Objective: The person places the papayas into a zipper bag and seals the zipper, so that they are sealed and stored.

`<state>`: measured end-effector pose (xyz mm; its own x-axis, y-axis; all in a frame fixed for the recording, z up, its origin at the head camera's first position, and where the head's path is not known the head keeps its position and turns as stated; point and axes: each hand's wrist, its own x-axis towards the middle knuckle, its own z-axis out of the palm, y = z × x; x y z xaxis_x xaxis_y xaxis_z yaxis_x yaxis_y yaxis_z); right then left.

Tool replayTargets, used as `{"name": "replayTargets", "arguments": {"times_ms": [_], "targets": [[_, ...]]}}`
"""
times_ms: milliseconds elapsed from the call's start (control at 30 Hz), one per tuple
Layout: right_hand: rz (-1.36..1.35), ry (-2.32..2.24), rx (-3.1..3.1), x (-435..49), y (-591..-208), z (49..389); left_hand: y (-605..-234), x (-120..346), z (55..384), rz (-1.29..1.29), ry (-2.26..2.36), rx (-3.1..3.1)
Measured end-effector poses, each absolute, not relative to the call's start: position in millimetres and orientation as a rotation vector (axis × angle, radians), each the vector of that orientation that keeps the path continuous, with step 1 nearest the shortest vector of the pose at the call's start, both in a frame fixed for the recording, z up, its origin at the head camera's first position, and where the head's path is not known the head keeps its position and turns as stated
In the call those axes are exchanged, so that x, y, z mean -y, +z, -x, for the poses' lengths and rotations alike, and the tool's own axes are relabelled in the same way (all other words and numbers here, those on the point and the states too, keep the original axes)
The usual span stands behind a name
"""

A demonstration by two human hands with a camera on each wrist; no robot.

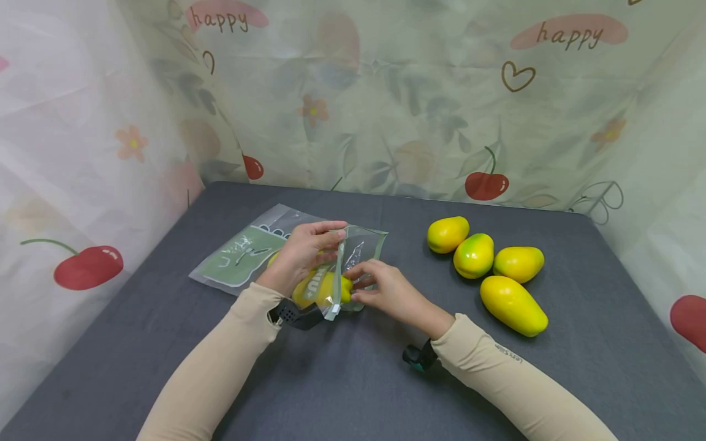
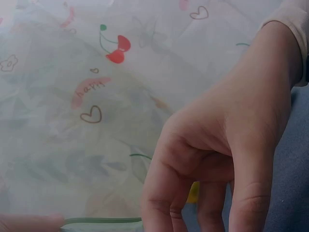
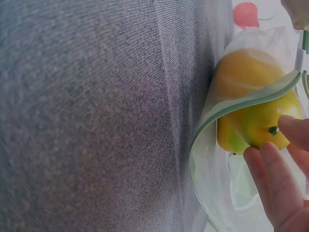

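Now, left hand [image 1: 303, 254]: pinching rim of bag [image 1: 237, 257].
Right hand [image 1: 388, 291]: fingers apart, tips touching mango [image 3: 256, 125].
Mango: lying in bag's mouth.
Loose mangoes [image 1: 514, 306]: four, grouped right on grey table [image 1: 353, 380].

The left sleeve [image 1: 212, 373] and right sleeve [image 1: 513, 383] are beige, the latter bearing dark lettering [image 1: 508, 353], with a black left wristband [image 1: 300, 315] and black-and-teal right wristband [image 1: 425, 354].

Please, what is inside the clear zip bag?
Inside the bag are at least two yellow fruits, one near its opening. The left hand covers part, so the full number cannot be told.
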<state>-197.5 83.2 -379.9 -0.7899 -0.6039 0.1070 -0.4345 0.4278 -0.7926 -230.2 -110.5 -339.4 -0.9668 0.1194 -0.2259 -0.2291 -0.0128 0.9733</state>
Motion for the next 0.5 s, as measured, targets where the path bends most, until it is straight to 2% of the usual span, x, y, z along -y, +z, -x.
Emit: {"name": "replayTargets", "arguments": {"times_ms": [500], "targets": [[0.923, -1.201, -2.49, -83.3, -381.3, 195.0, -338.4, 110.3, 231.0, 0.129, 2.076, -2.009]]}}
